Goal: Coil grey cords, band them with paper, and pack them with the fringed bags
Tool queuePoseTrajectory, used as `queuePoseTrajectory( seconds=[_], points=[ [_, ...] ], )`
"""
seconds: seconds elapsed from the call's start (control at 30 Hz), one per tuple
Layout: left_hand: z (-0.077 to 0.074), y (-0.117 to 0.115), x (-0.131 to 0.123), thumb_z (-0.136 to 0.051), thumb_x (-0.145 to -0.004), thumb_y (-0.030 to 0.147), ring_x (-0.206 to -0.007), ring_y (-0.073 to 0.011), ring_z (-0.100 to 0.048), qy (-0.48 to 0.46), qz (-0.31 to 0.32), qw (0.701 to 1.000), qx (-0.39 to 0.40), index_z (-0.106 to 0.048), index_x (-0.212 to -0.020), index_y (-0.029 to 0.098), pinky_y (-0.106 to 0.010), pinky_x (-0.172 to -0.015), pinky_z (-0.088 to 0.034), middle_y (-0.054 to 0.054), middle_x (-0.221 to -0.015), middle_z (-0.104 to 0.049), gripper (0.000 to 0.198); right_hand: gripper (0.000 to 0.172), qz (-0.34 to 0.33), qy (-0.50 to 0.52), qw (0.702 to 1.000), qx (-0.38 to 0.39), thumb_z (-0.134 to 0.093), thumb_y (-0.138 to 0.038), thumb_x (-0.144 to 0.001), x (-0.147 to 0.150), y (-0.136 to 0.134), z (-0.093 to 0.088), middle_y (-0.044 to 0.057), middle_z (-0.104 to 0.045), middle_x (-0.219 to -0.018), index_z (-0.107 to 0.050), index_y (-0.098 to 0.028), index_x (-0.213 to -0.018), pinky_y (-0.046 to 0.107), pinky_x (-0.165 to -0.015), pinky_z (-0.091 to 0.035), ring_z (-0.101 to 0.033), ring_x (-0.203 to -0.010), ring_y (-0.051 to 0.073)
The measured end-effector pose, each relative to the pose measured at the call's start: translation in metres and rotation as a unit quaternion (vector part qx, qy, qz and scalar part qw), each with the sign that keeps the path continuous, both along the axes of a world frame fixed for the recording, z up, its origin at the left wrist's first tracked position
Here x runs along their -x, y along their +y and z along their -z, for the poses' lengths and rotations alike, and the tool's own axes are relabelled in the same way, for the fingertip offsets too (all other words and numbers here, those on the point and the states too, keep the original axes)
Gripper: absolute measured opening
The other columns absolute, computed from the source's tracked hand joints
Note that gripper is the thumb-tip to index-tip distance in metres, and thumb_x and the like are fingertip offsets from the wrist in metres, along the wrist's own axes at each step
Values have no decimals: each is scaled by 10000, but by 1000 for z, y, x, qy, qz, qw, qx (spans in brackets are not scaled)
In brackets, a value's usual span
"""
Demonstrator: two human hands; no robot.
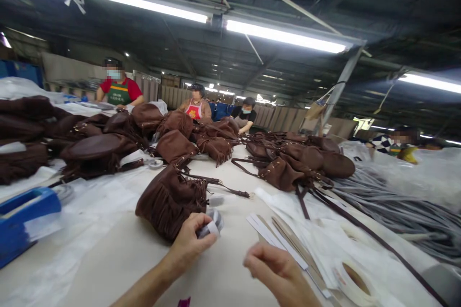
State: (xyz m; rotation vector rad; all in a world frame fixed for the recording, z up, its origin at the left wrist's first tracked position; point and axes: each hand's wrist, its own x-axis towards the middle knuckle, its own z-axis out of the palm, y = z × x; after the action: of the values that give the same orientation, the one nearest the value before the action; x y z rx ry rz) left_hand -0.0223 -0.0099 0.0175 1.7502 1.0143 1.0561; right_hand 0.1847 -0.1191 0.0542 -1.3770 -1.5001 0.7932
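Brown and soft-looking, one fringed bag (158,204) lies on the pale table (118,264) in the head view, and I take it as landmark. The left hand (192,237) is at the near right edge of this bag; whether it touches the fringe, I cannot tell. Its thumb and fingers are closed around a small grey and white bundle (215,223), just right of the bag. The right hand (275,268) is farther right and nearer to the wearer, with curled fingers; I cannot tell if something is between them.

The relation that matters most, I judge, is that the bag lies beyond the left hand and to its left, so this hand is clearly the nearer one. The long axis of the bag seems to go aslant, from its smooth rounded side at near left toward far right, but the fringe makes this uncertain. Its strap (225,187) points to the right. The bundle sticks out rightward, away from the bag; its long axis is too blurred to tell.
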Motion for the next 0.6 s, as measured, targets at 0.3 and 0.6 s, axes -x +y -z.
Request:
queuePoseTrajectory(
  seconds=[0.3, 0.6],
  points=[
    [7, 2, 0, -589, -664, 263, -921, -248, -534, 3, -14, 999, -45, -650, -856, 155, -337, -844, -402, -64, -915, -565, 229, 353, -34, 84, 995, 33, -637, -473, -792, 53, 57, 26, -36, -442, -607, -536, -180, -623, 253, -620, -332, -406, -642, 144],
    [9, 3, -1, -609, -703, 275, -934, -247, -527, 10, -13, 999, -47, -645, -887, 163, -337, -867, -389, -67, -939, -560, 218, 317, -4, 89, 995, 40, -618, -446, -760, 48, 61, 31, -32, -436, -593, -518, -186, -608, 261, -601, -322, -390, -619, 144]
  ],
)
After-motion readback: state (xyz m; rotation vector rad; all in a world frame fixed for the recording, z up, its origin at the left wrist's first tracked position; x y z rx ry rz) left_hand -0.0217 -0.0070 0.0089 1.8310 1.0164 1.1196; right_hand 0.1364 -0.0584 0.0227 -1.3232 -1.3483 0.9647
